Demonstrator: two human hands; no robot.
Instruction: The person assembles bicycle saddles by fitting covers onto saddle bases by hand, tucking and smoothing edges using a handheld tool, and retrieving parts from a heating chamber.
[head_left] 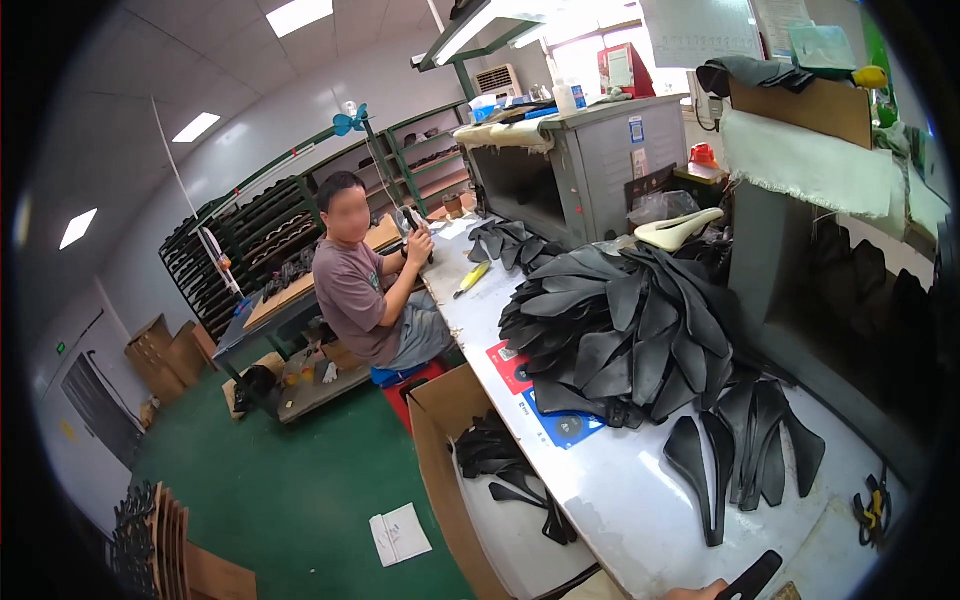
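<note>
Black elongated piece point(752, 577) sits just right of the hand point(696, 592), whose grip I cannot tell.

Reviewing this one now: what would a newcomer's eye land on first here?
Most likely the big heap of black, petal-like pieces on the white table, right of centre, with a pale saddle-shaped piece at its back edge. Next would come the seated co-worker, left of centre, and the bright blue fan above them in the picture.
</note>
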